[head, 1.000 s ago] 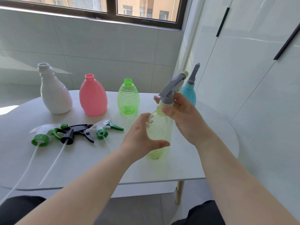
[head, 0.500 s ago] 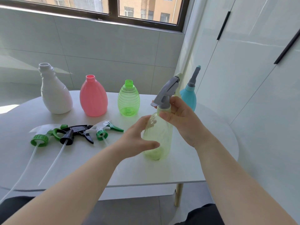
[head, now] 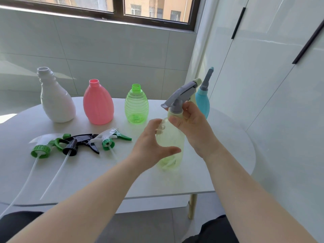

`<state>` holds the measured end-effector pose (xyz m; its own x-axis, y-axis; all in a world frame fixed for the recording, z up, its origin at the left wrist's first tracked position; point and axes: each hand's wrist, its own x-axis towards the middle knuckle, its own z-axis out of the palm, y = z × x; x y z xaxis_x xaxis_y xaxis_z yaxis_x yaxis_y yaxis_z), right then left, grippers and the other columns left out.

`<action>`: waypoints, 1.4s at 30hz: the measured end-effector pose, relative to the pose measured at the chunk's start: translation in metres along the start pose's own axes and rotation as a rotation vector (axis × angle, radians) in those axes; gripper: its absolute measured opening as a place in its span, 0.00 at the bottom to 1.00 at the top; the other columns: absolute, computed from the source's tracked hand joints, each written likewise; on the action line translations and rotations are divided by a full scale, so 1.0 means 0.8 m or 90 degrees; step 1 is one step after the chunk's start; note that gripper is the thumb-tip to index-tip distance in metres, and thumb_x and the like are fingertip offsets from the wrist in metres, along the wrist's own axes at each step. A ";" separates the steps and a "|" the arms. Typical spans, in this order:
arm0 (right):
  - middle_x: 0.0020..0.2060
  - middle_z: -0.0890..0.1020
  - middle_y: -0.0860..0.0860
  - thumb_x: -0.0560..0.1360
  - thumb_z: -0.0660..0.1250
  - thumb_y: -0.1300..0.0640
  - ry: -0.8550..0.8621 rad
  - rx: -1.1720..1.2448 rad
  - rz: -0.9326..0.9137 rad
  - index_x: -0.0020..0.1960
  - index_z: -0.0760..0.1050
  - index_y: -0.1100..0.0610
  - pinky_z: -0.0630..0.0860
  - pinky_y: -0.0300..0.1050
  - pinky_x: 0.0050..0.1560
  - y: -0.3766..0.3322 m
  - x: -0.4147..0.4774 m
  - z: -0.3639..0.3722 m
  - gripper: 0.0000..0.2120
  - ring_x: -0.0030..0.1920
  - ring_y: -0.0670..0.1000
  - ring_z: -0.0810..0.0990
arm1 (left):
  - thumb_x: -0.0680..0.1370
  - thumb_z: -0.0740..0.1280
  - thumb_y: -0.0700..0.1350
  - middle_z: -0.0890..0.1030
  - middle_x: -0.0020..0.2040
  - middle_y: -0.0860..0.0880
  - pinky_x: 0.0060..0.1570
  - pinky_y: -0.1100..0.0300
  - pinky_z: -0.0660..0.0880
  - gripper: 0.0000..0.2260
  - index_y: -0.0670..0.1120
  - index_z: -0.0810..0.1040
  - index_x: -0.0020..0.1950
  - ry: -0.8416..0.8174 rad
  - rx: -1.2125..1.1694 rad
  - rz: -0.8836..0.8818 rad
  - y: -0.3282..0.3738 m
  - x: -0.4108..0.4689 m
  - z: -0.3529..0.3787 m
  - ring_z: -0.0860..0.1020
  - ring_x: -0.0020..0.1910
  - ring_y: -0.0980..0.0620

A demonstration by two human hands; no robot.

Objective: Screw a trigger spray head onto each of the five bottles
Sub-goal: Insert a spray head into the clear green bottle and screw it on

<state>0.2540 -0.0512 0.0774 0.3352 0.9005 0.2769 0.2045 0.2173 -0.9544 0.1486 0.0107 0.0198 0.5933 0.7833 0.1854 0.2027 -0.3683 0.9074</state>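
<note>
A pale yellow-green bottle (head: 172,146) stands on the white table (head: 157,181) with a grey trigger head (head: 182,95) on its neck. My right hand (head: 191,125) pinches the collar of that head. My left hand (head: 152,146) curls around the bottle's left side, fingers apart, thumb touching the front. Three uncapped bottles stand behind: white (head: 56,99), pink (head: 98,104), clear green (head: 136,106). A blue bottle (head: 203,102) with a grey head fitted stands behind my right hand. Three loose trigger heads lie at the left: green-collared (head: 43,148), black (head: 80,142), white-and-green (head: 112,139).
The loose heads' long white dip tubes (head: 52,178) run toward the table's front edge. A tiled wall and a window sit behind the table. White cabinet doors (head: 280,85) stand close on the right. A table leg (head: 192,206) shows below the front edge.
The grey trigger head has turned on the bottle, its nozzle swinging a little from right toward the back. My left hand has loosened slightly on the bottle's side.
</note>
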 end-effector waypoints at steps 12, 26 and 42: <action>0.38 0.78 0.40 0.70 0.67 0.65 0.013 0.018 -0.012 0.41 0.70 0.49 0.71 0.27 0.43 0.012 0.000 0.001 0.12 0.38 0.33 0.76 | 0.59 0.78 0.45 0.71 0.51 0.60 0.49 0.70 0.62 0.34 0.59 0.61 0.57 -0.023 0.009 0.012 -0.002 0.001 -0.006 0.71 0.55 0.57; 0.42 0.79 0.44 0.70 0.66 0.66 0.033 0.014 -0.015 0.42 0.68 0.50 0.71 0.26 0.42 0.008 -0.003 -0.001 0.12 0.39 0.32 0.76 | 0.59 0.77 0.46 0.70 0.53 0.55 0.47 0.69 0.62 0.32 0.54 0.63 0.56 -0.012 0.014 -0.013 -0.006 0.000 0.004 0.69 0.54 0.56; 0.38 0.76 0.41 0.72 0.65 0.61 0.111 -0.046 -0.066 0.45 0.72 0.49 0.68 0.23 0.39 0.017 -0.012 0.005 0.08 0.37 0.31 0.74 | 0.62 0.76 0.45 0.71 0.57 0.56 0.50 0.72 0.60 0.38 0.54 0.60 0.67 -0.081 0.022 0.009 -0.016 -0.001 0.000 0.68 0.58 0.57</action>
<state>0.2500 -0.0553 0.0614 0.4618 0.7947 0.3940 0.3098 0.2717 -0.9112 0.1457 0.0150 0.0077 0.6900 0.7087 0.1472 0.2185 -0.3977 0.8911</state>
